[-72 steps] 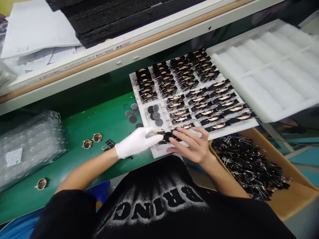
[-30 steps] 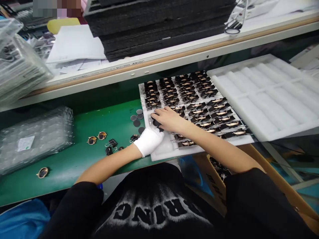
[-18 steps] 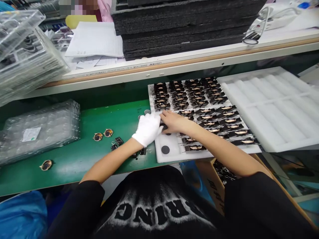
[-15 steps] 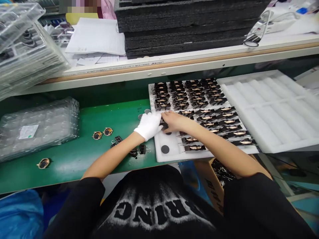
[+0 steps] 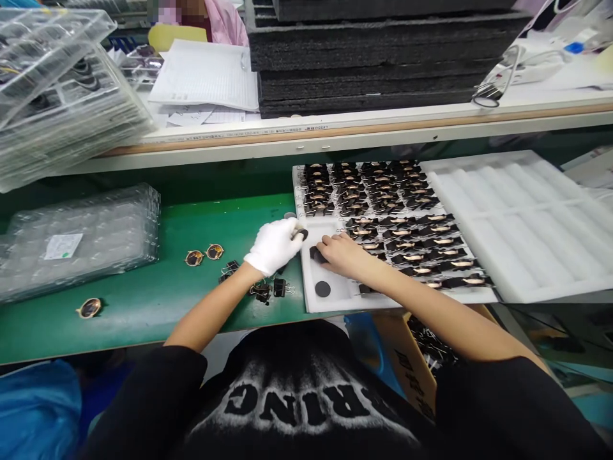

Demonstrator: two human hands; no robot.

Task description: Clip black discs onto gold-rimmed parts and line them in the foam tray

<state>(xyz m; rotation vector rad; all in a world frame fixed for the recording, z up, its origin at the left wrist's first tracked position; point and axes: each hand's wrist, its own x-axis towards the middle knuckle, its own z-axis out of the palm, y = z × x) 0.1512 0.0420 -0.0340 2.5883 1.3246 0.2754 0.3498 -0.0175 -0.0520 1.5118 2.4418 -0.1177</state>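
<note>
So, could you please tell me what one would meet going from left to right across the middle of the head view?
Clear plastic trays, two round watch cases, the gloved left hand, the bare right hand, a white grooved tray.

Green bench [image 5: 158, 287] w/ white-edged shelf [image 5: 230, 147] above, blue cloth [image 5: 38, 409] bottom L.

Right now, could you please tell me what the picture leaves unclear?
All in the head view:
Left hand: its grip hides how many discs it holds.
Right hand: it covers part of the black disc beneath.
White label: print too small.
Cardboard box: contents partly behind the right forearm.
Black stack: top cut off by the upper edge.
</note>
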